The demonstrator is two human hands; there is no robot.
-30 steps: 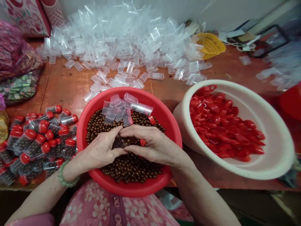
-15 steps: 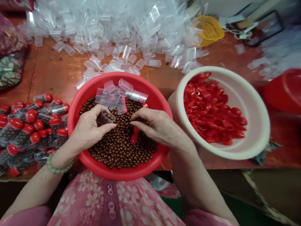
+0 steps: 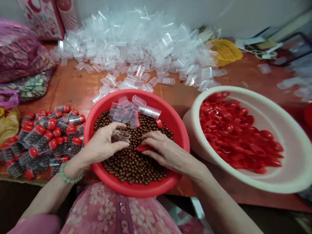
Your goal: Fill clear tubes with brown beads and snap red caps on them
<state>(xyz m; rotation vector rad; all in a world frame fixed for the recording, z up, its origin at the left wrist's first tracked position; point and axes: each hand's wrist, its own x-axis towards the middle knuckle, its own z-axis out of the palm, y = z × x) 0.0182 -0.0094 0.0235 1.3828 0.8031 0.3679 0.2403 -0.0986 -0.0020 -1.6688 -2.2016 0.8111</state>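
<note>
My left hand (image 3: 104,141) grips a clear plastic tube (image 3: 120,136) between thumb and fingers, its open mouth facing right, with some brown balls inside. My right hand (image 3: 163,149) is closed on a small red plastic cap (image 3: 143,148), which sticks out to the left of the fingertips. Both hands are over a red basin (image 3: 136,191) holding many small brown balls (image 3: 136,165). Several clear tubes (image 3: 129,110) lie on the balls at the basin's far side, and a red cap (image 3: 159,123) lies near them.
Left of the basin lie many filled tubes with red caps (image 3: 46,136). To the right stands a white basin (image 3: 255,182) of red caps (image 3: 234,130). A heap of clear tubes (image 3: 146,42) and a yellow basket (image 3: 225,52) are at the back. Wrapped-sweet bags (image 3: 21,52) sit far left.
My right hand has closed round the red cap that dangled under its fingers, and the cap now points left. The left hand still holds the tube. The camera view has shifted.
</note>
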